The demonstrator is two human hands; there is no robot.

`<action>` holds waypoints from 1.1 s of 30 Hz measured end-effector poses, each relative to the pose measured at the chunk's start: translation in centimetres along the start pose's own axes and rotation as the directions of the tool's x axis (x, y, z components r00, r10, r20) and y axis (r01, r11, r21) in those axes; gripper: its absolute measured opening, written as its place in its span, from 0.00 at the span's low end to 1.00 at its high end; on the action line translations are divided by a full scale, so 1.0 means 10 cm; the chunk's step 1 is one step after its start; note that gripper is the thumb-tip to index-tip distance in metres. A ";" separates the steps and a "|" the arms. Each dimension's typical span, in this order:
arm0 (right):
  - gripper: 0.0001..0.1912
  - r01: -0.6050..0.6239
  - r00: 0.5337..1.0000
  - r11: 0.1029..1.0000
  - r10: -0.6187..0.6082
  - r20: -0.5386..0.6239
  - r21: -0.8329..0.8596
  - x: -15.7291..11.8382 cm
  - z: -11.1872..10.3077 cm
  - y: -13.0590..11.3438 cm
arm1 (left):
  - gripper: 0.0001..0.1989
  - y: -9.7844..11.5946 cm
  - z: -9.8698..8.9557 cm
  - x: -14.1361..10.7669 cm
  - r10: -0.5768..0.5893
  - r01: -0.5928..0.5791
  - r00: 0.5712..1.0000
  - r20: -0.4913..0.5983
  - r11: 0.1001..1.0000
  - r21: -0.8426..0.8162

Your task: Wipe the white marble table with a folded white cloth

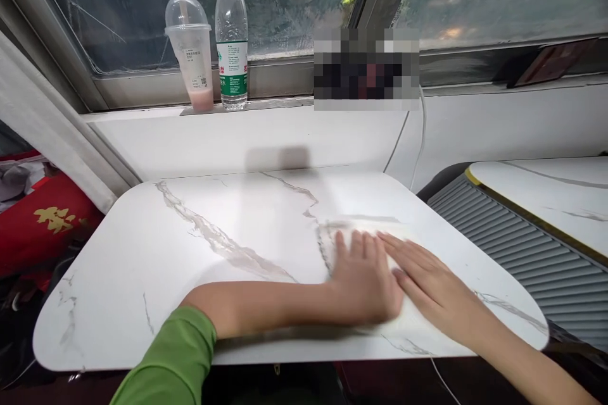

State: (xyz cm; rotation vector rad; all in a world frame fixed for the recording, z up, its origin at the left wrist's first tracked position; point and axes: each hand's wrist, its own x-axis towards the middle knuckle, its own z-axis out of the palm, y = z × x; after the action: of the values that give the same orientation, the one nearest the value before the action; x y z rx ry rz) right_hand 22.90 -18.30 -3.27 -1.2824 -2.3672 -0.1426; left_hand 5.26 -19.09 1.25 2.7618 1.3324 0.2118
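A white cloth (pixel 414 324) lies on the white marble-patterned tabletop (pixel 142 253), at its right half. My left hand (pixel 365 275) rests flat on it, fingers stretched forward and a little blurred by motion. Beside it, touching or nearly touching, my right hand (pixel 434 288) lies on the cloth with its fingers extended toward the upper left. Both palms face down, and much of the cloth is hidden beneath them. A green sleeve covers my left upper forearm; the visible right forearm is bare.
On the window sill stand a plastic cup (pixel 192 69) with a straw and a green-capped water bottle (pixel 232 38). A blurred-out patch covers part of the sill. Red fabric (pixel 47 218) is at left; another tabletop (pixel 560 193) with a grey ribbed side stands right.
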 end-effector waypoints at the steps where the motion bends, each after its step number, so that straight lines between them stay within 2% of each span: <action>1: 0.29 -0.034 0.999 0.999 0.034 -0.011 0.007 -0.14 -0.05 0.09 | 0.33 0.12 0.03 0.05 0.031 -0.031 0.999 -0.018 0.999 0.010; 4: 0.29 -0.149 0.989 0.988 0.149 0.025 0.028 -0.35 -0.13 0.42 | 0.32 0.37 0.12 0.29 0.037 -0.036 0.998 -0.045 0.999 0.020; 7: 0.29 -0.226 0.971 0.974 0.223 0.087 0.024 -0.22 -0.14 0.68 | 0.31 0.39 0.19 0.61 0.011 -0.012 0.998 -0.060 1.000 -0.017; 10: 0.29 -0.236 0.966 0.972 0.235 0.107 0.000 0.14 -0.08 0.84 | 0.31 0.16 0.24 0.92 -0.009 0.005 0.997 -0.073 0.998 -0.059; 15: 0.29 -0.262 0.961 0.965 0.263 0.080 -0.025 0.86 0.19 1.06 | 0.29 -0.42 0.25 1.41 -0.034 0.024 0.995 -0.096 0.994 -0.102; 19: 0.28 -0.271 0.962 0.962 0.271 0.036 -0.012 1.23 0.42 1.23 | 0.28 -0.72 0.22 1.63 -0.074 0.068 0.996 -0.051 0.992 -0.102; 22: 0.27 -0.257 0.966 0.966 0.257 -0.002 -0.030 1.27 0.47 1.24 | 0.27 -0.78 0.21 1.63 -0.088 0.083 0.995 -0.054 0.992 -0.094; 26: 0.28 -0.226 0.974 0.970 0.227 0.006 -0.091 1.12 0.43 1.07 | 0.27 -0.72 0.20 1.43 -0.073 0.068 0.996 -0.052 0.994 -0.091; 30: 0.28 -0.198 0.980 0.966 0.198 -0.015 -0.167 0.84 0.36 0.70 | 0.28 -0.63 0.15 1.06 -0.024 0.023 1.000 -0.008 0.995 -0.092; 33: 0.28 -0.166 0.986 0.963 0.160 -0.044 -0.213 0.54 0.27 0.26 | 0.29 -0.54 0.07 0.61 0.055 -0.054 0.998 0.007 0.995 -0.085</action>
State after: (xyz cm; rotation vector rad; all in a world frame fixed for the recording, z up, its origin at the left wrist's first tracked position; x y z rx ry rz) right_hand 21.60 -11.85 -3.66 -1.5599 -2.2606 -0.3722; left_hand 4.94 -10.91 0.49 2.7272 1.2174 0.2516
